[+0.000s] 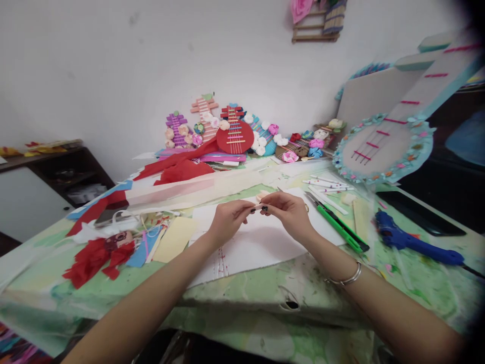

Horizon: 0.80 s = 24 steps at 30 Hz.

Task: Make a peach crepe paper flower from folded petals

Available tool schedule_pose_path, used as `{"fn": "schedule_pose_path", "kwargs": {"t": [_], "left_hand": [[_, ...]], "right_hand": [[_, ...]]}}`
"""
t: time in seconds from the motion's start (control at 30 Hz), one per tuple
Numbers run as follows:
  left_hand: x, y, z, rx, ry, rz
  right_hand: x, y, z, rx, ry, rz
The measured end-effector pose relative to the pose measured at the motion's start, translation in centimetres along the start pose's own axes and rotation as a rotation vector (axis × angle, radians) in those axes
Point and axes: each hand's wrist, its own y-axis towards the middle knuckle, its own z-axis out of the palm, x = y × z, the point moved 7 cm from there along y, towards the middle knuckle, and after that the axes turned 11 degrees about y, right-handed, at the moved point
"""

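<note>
Above a sheet of white paper [246, 253], my left hand [229, 220] and my right hand [290, 215] meet, fingertips pinched close together. Between them is a small pale peach piece [261, 194], perhaps crepe paper; its exact shape is partly hidden by the fingers. Both hands are closed on it. A green utility knife [341, 225] lies just right of my right hand, its blade pointing away from me. Near the knife are several thin white sticks [328, 187] with dark marks. Red marks show on the white sheet's lower left.
A blue glue gun [417, 240] and a black phone [420, 212] lie at the right. Red crepe paper [91, 260] and paper scraps [176, 237] cover the left. Several small instrument models, one a red lute [235, 136], stand at the back; a large light-blue one [382, 146] leans at right.
</note>
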Motion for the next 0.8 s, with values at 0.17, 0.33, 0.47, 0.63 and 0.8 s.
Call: {"fn": "schedule_pose_path", "kwargs": {"t": [0.17,0.33,0.47,0.63,0.8], "left_hand": [[0.14,-0.06,-0.01,-0.009,-0.011,-0.034],[-0.07,-0.11,-0.14,-0.019,0.006,-0.01],[-0.21,-0.17,-0.2,-0.027,0.002,0.028],[0.17,-0.29,-0.31,-0.047,-0.003,0.008],[-0.11,-0.21,-0.29,-0.044,0.014,0.048]], "right_hand": [[0.25,-0.02,0.03,0.001,0.006,0.0],[0.25,-0.05,-0.14,-0.016,-0.05,0.009],[0.22,-0.02,-0.36,-0.036,-0.058,0.011],[0.17,0.0,-0.57,-0.061,-0.078,0.019],[0.29,0.11,-0.68,-0.073,-0.082,-0.014]]}}
